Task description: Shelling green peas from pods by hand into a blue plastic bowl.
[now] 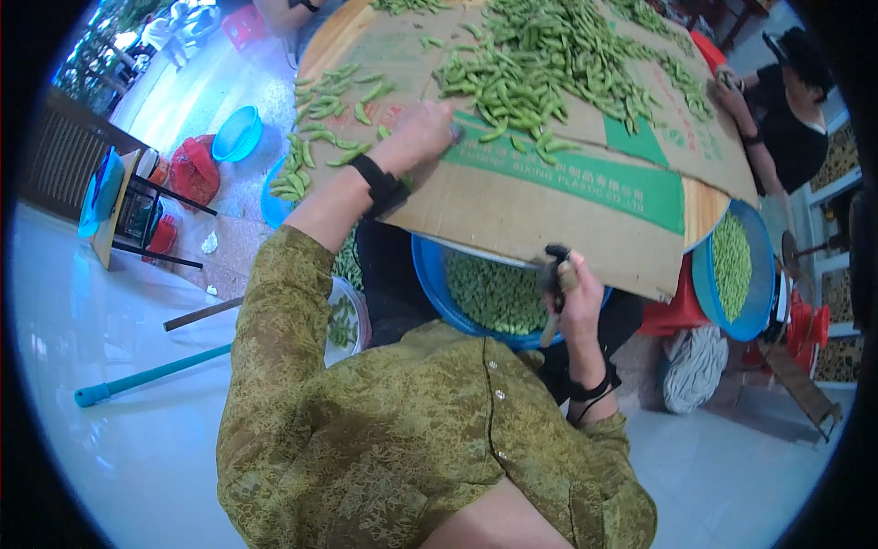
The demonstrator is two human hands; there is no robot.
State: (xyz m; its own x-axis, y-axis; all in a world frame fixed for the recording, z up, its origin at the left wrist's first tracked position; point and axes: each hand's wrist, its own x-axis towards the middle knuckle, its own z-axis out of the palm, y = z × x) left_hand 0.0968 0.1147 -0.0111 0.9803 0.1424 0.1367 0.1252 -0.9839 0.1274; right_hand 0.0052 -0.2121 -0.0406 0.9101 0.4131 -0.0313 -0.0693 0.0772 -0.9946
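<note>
My left hand rests on the cardboard sheet, its fingers curled together near the pile of green bean pods. A small dark spot shows at its fingertips; whatever they hold is hidden. Over the front edge of the sheet, my right hand is closed around a small black tool with a pale lower end; its exact kind is unclear. Below that hand, a blue basin between my knees holds many shelled green beans. More pods lie scattered to the left of my left hand.
A co-worker in dark clothes sits across at the right, one hand at the table. Another blue basin of beans stands at right. At left are a turquoise pole, a red bag and an aqua basin.
</note>
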